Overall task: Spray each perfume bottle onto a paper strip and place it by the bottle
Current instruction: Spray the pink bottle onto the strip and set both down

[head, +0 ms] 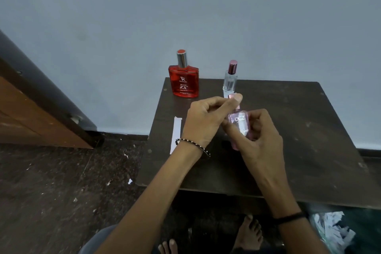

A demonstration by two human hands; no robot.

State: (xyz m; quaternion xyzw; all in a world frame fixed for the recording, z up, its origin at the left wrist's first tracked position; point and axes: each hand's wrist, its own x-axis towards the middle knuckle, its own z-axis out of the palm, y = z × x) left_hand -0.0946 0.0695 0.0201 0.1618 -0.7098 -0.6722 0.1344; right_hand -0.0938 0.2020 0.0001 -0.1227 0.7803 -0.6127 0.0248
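My right hand [257, 136] grips a pink perfume bottle [240, 122] marked DGZ, held above the dark table [299, 130]. My left hand [206, 117] pinches the pink cap [234, 97] at the bottle's top. A red perfume bottle [184, 80] with a silver cap stands at the table's back left corner. A slim clear bottle [229, 80] with a pink metallic cap stands to its right, just behind my hands. A white paper strip [175, 135] lies along the table's left edge; a second strip's end [225, 95] shows at the clear bottle's base.
A wall stands right behind the table. A wooden door [31, 113] is at the left. Paper scraps lie on the dark floor [61, 192], and a pile of white paper pieces [332, 231] sits at lower right. My bare feet [249, 233] are under the table's front edge.
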